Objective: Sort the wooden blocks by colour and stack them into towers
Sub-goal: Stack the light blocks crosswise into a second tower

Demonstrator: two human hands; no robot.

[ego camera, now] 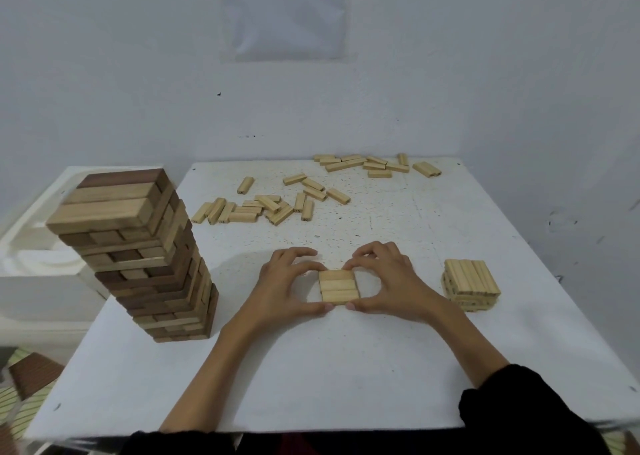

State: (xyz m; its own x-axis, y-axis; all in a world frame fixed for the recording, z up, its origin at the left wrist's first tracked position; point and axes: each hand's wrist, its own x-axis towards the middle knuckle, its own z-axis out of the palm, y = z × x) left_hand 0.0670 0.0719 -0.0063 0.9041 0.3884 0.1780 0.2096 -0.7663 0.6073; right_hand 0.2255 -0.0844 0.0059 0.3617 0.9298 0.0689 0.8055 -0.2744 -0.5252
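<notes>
Wood, dark and mid-brown: tall tower (138,257), upright, well left of the three-block layer (338,286).

Left hand (287,288): fingers curled, thumb at the layer's near edge, fingertips at its far left corner, gripping it.

Three-block layer: pale, blocks side by side, flat on the counter (311,368).

Right hand (384,281): mirrored pose, gripping the layer's right side; black sleeve (519,413) on the forearm.

Short pale stack (471,284): right of the layer, apart.

Loose pale blocks (263,205): scattered behind the layer, towards the far edge.

Hard to make out: the layer's ends, covered by fingers.

Counter white, speckled; pale wall behind the layer carries a paper sheet (284,14), print unreadable.
</notes>
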